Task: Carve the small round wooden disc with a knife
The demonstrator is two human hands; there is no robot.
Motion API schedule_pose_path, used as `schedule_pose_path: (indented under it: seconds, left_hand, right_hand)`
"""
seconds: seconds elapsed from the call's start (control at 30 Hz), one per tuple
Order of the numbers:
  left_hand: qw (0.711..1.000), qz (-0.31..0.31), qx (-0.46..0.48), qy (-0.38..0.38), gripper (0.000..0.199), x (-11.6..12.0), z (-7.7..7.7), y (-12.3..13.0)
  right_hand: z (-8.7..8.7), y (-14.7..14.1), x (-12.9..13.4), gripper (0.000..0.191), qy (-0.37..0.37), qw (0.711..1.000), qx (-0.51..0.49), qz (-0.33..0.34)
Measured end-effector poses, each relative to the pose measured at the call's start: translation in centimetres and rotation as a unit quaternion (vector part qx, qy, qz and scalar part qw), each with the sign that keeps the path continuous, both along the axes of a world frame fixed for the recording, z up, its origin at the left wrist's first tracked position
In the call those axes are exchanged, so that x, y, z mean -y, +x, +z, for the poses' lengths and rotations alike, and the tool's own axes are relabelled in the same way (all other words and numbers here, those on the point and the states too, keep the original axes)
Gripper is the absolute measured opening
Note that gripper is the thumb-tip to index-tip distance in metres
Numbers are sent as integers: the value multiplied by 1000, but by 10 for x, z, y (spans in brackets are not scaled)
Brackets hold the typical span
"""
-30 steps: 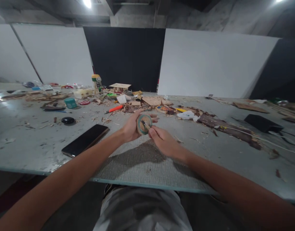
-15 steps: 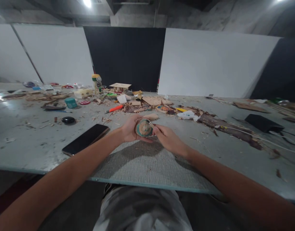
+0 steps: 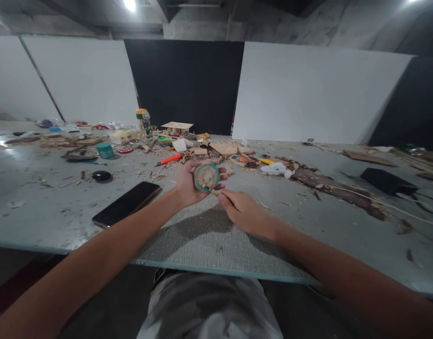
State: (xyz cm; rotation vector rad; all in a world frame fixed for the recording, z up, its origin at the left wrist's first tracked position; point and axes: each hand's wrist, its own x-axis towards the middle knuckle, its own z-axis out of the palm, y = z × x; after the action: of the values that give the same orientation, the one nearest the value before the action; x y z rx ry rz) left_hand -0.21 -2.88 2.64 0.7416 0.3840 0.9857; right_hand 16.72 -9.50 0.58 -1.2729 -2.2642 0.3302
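Both hands are busy: left hand grips a round wooden disc, face toward camera; right hand, fingers closed on a thin tool, is just below it.

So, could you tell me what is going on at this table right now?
A person sits at a grey table littered with wood scraps. Their left hand holds up a small round wooden disc with a teal rim, flat face toward the camera. The right hand is just below it, pinching a thin tool whose tip meets the disc's lower edge; the tool is too small to identify. A black phone lies to the left.
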Motion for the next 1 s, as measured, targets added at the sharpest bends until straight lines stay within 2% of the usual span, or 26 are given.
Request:
schedule_pose_path:
  seconds: [0.2,0.4,0.67,0.87,1.0]
  left_hand:
    - [999,-37,32,23,28,9,2,3]
    - [999,-15,39,23,33,7,4,2]
    - [998,-21,45,45,29,9,4,4]
    - [998,18,37,50,28,8,1,7]
    - [998,20,36,57,28,9,1,7]
  right_hand:
    - [-3,-2,0,35,-49,999,-6,16]
    - [-1,-3,2,35,-48,999,-10,3]
    - [-4,-6,3,33,-21,1000,5,-8]
    - [-5,-9,2,40,-124,991,-52,22]
    - [-6,-8,-1,31,-30,999,-11,-8]
